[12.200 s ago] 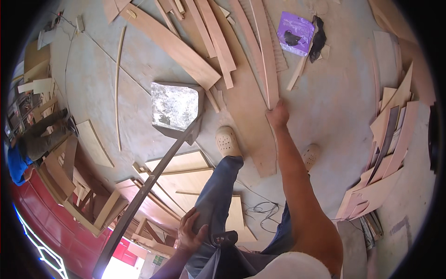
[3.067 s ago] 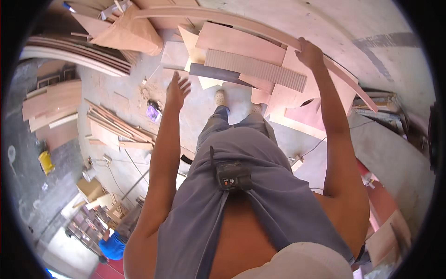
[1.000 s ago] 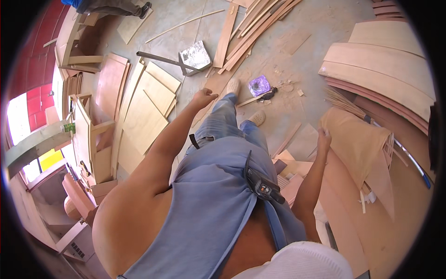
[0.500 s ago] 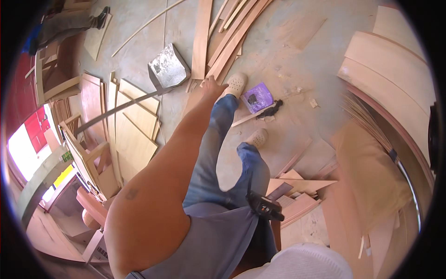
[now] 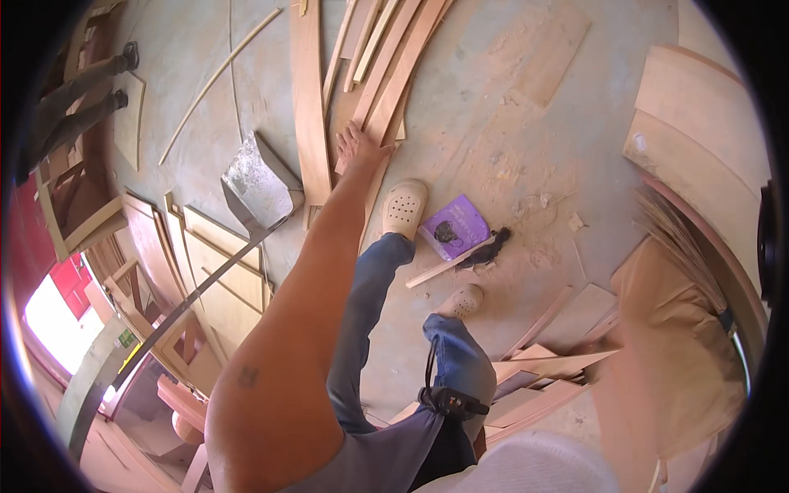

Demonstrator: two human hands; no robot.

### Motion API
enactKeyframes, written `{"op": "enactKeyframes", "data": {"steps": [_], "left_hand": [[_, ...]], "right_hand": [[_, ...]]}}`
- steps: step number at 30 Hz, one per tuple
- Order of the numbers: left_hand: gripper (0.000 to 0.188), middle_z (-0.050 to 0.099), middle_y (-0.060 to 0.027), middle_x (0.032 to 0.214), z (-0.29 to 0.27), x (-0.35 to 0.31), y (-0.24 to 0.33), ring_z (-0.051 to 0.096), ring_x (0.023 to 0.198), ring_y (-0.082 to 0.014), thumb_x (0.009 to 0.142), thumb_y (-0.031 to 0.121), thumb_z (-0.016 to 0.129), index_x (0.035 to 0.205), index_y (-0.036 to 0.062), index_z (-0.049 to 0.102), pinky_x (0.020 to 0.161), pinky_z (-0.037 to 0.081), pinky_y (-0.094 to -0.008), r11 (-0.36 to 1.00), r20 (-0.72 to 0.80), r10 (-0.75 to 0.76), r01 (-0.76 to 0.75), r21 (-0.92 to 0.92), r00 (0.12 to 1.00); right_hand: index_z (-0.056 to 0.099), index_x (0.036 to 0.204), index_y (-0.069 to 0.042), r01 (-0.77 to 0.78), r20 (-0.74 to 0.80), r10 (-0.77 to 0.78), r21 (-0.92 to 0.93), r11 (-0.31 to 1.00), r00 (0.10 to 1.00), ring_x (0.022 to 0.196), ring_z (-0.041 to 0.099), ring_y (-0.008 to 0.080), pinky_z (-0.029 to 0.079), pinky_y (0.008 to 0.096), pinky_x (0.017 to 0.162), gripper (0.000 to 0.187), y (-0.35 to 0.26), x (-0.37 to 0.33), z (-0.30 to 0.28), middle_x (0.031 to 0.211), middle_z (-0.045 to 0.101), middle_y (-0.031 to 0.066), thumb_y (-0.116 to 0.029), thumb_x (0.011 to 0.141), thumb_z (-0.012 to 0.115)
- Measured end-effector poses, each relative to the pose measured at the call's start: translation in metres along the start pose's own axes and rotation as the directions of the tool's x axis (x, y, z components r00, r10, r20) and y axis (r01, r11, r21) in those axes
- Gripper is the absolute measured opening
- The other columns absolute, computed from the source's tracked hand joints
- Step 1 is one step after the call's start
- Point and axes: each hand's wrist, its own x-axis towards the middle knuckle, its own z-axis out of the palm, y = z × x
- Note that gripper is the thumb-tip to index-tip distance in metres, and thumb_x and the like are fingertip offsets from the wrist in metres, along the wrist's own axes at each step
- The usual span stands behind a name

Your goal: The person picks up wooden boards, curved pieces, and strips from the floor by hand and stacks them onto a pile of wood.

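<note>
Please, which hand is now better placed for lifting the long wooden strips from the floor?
Probably the left. The left hand is at the near ends of the long wooden strips, fingers extended over them, while the right hand is not in view.

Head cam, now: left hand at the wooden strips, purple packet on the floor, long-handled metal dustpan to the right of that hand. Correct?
One thing is off: the long-handled metal dustpan is to the left of that hand, as the head view shows. The left hand is at the wooden strips, and the purple packet is on the floor.
</note>
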Motion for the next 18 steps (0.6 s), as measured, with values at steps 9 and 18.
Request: {"op": "enactKeyframes", "data": {"steps": [9,18], "left_hand": [[0.051,0.049,-0.0189,0.118,0.001,-0.023,-0.002,0.049,0.108,-0.0328,0.068,0.027,0.069,0.108,0.001,0.051,0.091,0.042,-0.0396,0.999,0.049,0.001,0.002,-0.054,0.999],[0.045,0.062,-0.0212,0.095,-0.184,-0.167,-0.067,0.059,0.093,-0.0375,0.063,0.029,0.068,0.096,0.003,0.051,0.08,0.046,-0.0442,0.994,0.106,-0.086,0.092,-0.052,0.991]], "right_hand": [[0.065,0.092,-0.003,0.023,0.027,-0.021,-0.073,0.997,0.999,0.082,0.062,0.0302,0.047,0.0378,0.072,0.022,-0.021,-0.001,-0.006,0.089,0.064,0.0178,-0.02,0.083,0.053],[0.065,0.091,-0.004,0.435,-0.029,-0.471,-0.339,0.834,0.882,0.083,0.062,0.0292,0.047,0.0376,0.074,0.022,-0.041,-0.023,-0.045,0.088,0.065,0.016,-0.02,0.083,0.051]]}}
